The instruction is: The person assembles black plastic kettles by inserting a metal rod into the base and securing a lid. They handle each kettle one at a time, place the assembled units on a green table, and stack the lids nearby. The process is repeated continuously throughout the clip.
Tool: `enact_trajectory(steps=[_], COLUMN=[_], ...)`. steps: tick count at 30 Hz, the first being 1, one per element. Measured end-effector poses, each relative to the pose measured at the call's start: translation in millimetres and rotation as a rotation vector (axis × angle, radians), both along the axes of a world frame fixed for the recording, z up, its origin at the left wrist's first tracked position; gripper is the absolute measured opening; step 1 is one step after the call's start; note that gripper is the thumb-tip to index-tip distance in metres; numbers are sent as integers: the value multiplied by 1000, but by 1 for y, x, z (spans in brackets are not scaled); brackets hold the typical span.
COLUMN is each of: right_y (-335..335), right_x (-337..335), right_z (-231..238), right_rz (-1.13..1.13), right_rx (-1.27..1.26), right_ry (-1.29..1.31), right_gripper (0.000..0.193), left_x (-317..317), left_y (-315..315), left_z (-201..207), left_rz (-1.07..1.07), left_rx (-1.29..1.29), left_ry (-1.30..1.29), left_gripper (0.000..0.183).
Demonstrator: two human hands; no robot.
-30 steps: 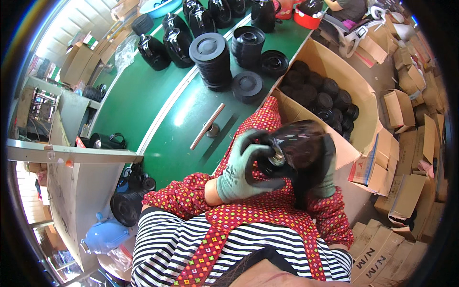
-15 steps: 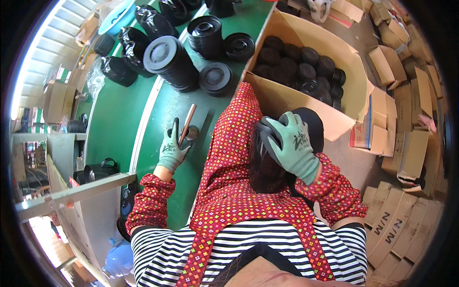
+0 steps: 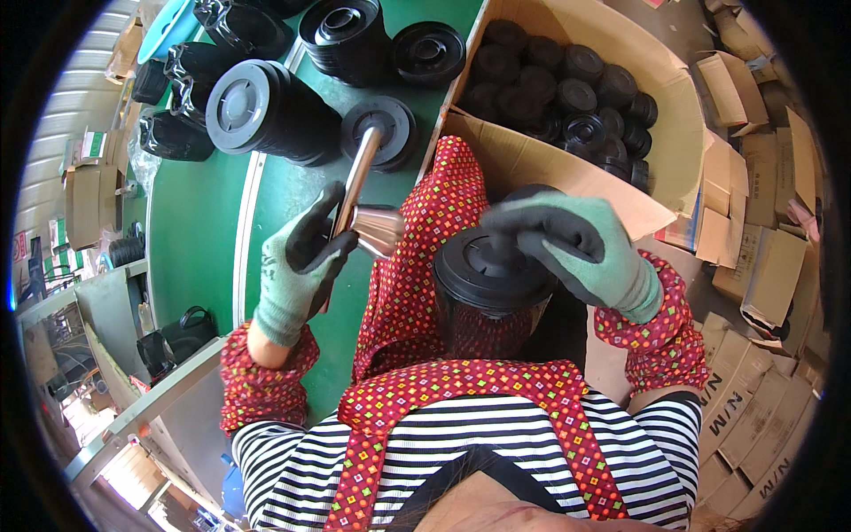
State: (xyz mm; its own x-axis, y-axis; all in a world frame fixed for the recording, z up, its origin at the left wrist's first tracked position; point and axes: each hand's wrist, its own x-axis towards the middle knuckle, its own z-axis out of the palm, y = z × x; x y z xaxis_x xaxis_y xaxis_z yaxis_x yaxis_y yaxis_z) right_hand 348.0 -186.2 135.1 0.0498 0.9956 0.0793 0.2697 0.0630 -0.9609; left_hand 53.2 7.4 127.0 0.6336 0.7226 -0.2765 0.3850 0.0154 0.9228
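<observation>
My left hand (image 3: pixel 312 246), in a green and black work glove, is closed round the copper-coloured handle of a metal tool (image 3: pixel 378 232) with a flared, cup-like head. The tool is raised above the green table, its handle end pointing away from me. In my lap stands a dark see-through container (image 3: pixel 490 330) topped by a wide black lid (image 3: pixel 474 277). My right hand (image 3: pixel 576 246), gloved alike, is over the lid's right side with its fingers bent. Its fingertips are blurred, so I cannot tell whether they grip the lid.
On the green table (image 3: pixel 199 226) stand a tall stack of black lids (image 3: pixel 297 124), a second stack (image 3: pixel 346 40), a loose lid (image 3: pixel 390 133) and several glossy black containers (image 3: pixel 177 135). To the right, a cardboard box (image 3: pixel 669 115) holds many round black pieces. Folded cartons (image 3: pixel 762 399) lie beyond.
My left hand has lifted the copper-coloured tool off the table. The container in my lap has come upright, showing its lid; my right hand has shifted right. The view has also shifted.
</observation>
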Motion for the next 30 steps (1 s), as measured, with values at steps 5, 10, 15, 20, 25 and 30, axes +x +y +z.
enact_trajectory(steps=[5, 10, 15, 20, 25, 30], right_y=[76, 83, 59, 29, 22, 38], right_x=[6, 33, 12, 6, 4, 14], right_z=[13, -67, -119, -76, -106, -102], right_rz=[-91, 61, -87, -158, -154, -8], right_rx=[572, 367, 332, 123, 202, 246], right_ry=[-585, -252, 127, -252, -271, -227], right_gripper=[37, 31, 26, 28, 34, 36], left_x=[64, 103, 127, 119, 109, 122], left_y=[-8, -14, -1, -8, -40, -32], left_z=[77, 100, 73, 37, 28, 71], left_rz=[-433, -461, -941, -1038, -853, -900], left_rx=[405, 251, 415, 140, 135, 143], left_ry=[135, -53, -427, -485, -612, -342], left_gripper=[62, 53, 51, 59, 48, 54])
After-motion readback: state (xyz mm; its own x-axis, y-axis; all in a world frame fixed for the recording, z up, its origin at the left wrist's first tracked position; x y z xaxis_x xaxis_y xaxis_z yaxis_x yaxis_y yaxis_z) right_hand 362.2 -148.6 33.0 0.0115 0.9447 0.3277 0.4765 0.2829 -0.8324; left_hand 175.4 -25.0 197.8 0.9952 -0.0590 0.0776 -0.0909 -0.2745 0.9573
